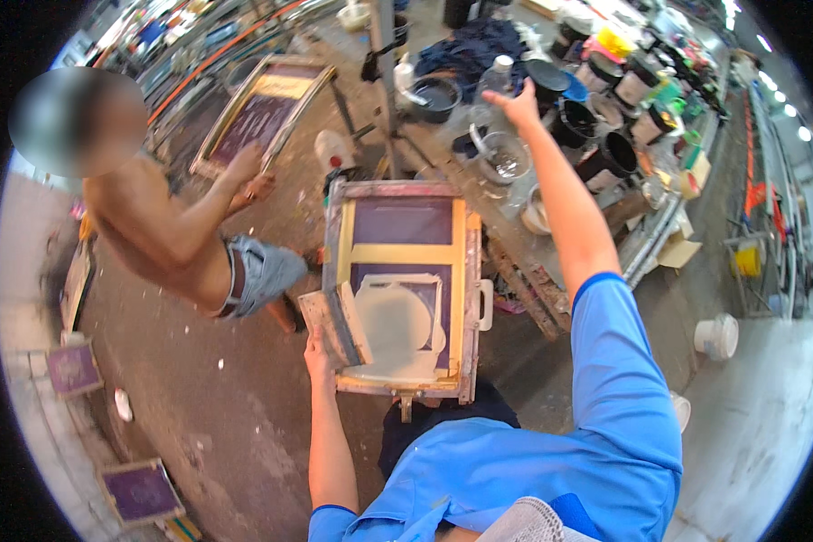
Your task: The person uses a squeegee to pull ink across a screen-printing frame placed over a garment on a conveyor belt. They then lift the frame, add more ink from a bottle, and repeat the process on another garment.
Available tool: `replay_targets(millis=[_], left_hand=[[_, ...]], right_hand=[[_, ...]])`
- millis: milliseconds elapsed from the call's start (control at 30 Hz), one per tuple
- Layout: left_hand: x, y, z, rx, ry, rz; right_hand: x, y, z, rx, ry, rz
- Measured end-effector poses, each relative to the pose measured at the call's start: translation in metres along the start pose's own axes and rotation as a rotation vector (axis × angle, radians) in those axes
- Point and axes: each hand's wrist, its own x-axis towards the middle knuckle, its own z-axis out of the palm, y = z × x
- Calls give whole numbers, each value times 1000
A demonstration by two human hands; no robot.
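A screen printing frame [468,307] with a wooden rim stands upright before my body, its purple mesh edged with yellow tape. Pale paste or ink [393,330] is spread in a rounded patch on the lower mesh. My left hand [318,357] grips a wooden squeegee [332,327] by its lower left edge, against the frame's left side. Far to the right, my right hand [517,108] reaches over the cluttered table with thumb and fingers spread. Just beyond its fingertips stands a clear plastic bottle [500,70]; whether they touch it I cannot tell.
The table bears a clear tub [504,158], a black bowl [435,98], several black ink pots [605,163] and dark cloth [470,50]. At left, a person [167,212] handles another screen frame [260,113]. A metal post [387,81] rises by the table. A white bucket [716,337] stands right.
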Motion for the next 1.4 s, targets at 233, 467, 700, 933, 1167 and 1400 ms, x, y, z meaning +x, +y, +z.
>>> replay_targets(millis=[233, 467, 700, 933, 1167, 1400], left_hand=[[-92, 6, -28, -89, -34, 86], [-91, 24, 10, 664, 14, 534], [-38, 18, 57, 1225, 130, 541], [-54, 9, 73, 1051, -158, 656], [-74, 14, 48, 1225, -538, 817], [-81, -46, 24, 1360, -654, 1343]], right_hand=[[39, 9, 43, -204, 2, -120], [-31, -67, -31, 129, 214, -553], [-260, -55, -186, 675, -266, -433], [-515, 2, -228, 336, -128, 160], [-626, 9, -257, 239, -34, 277], [-656, -13, -239, 231, -49, 228]])
